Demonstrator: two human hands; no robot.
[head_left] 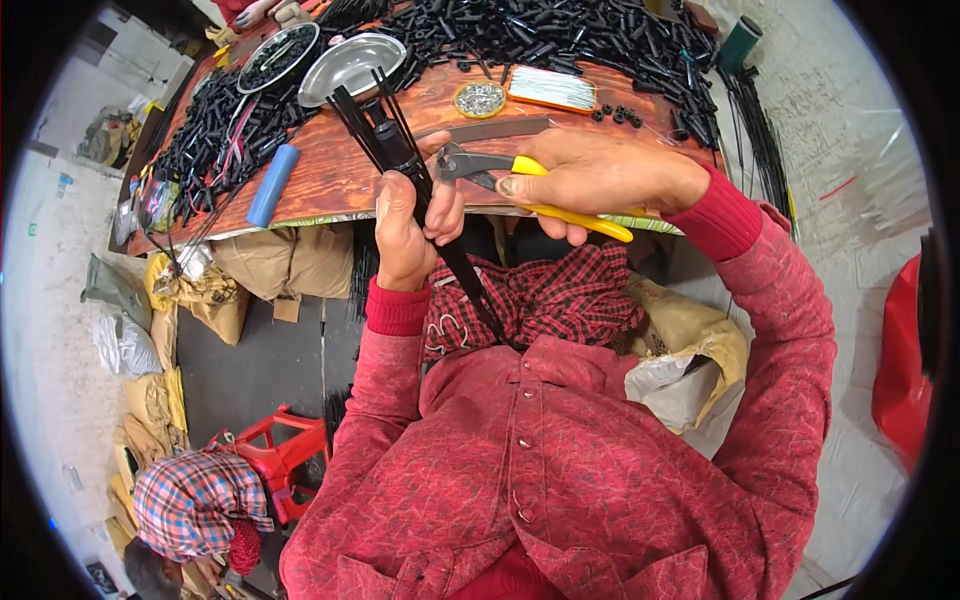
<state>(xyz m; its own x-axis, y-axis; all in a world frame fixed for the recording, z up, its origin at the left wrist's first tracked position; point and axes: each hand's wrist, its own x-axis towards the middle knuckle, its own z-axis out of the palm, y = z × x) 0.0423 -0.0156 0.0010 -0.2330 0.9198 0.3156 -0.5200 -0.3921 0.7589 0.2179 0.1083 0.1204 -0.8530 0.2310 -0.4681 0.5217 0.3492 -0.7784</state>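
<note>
My left hand is closed around a black umbrella frame, folded and slanting. Its thin ribs point up toward the table, and its narrow lower end reaches my lap. In my right hand is a pair of pliers with yellow handles. The pliers' metal jaws are beside the frame, close to my left fingertips; whether they grip anything is too small to tell. A dark grey strip lies on the table just beyond the pliers.
Black plastic parts are heaped on the wooden table. There are also a metal bowl, a round dish of small metal pieces, a tray of white pins and a blue cylinder. A red stool stands at lower left.
</note>
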